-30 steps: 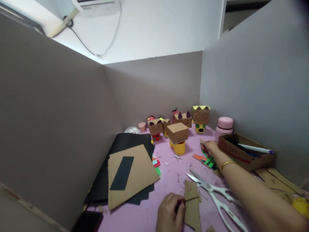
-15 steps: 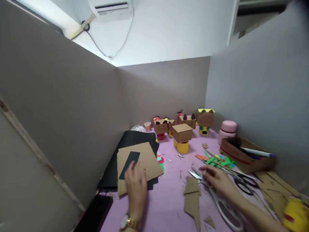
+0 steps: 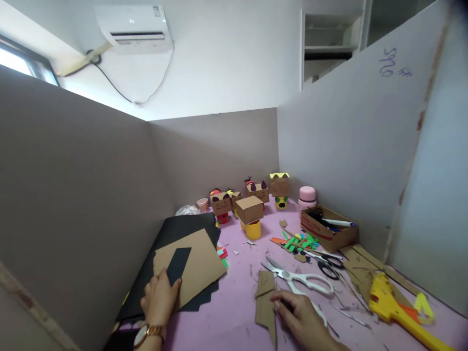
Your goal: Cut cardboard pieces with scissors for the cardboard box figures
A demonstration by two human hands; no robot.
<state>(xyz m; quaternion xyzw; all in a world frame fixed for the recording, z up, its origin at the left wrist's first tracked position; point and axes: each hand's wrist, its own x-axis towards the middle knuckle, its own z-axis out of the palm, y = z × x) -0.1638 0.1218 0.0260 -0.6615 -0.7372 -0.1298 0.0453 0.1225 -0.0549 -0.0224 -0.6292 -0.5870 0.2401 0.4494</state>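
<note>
My left hand, with a gold watch at the wrist, is at the lower end of a black paper strip. Its thumb and forefinger lie on either side of that end. Under the strip is a flat cardboard sheet on top of black paper. My right hand has its fingers curled, tips together at the right edge of a cut cardboard scrap; what they pinch, if anything, is hidden. Just beyond it lie white-handled scissors, blades apart.
Cardboard-headed figures stand at the back, with a plain cardboard box on yellow rolls in front. To the right are green paper scraps, black-handled scissors, a cardboard tray, a pink flask and a yellow glue gun.
The view has swung right and up, bringing the glue gun into sight. My left hand has come down onto the black strip. My right hand has shifted from beside the scissors toward the cardboard scrap.
</note>
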